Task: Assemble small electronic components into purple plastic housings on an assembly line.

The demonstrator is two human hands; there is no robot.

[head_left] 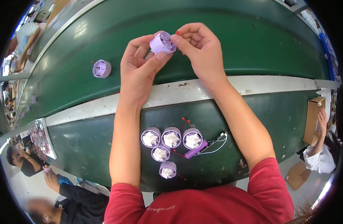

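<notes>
Over the green belt, my left hand is closed around a light purple round housing, its open end tipped to the right. Inside the housing are thin ribs, partly covered by fingers. My right hand is at the housing's right rim, thumb and forefinger pinched together. A small red wire end shows at these fingertips; the rest of the wire is hidden. To the left, a second purple housing lies on the belt with a bit of red beside it.
Between my forearms, several purple housings with white fan blades stand on the near green ledge. Beside them lie a purple cylinder and a circuit board with a white cable. A pale metal rail separates ledge and belt. Co-workers sit on both sides.
</notes>
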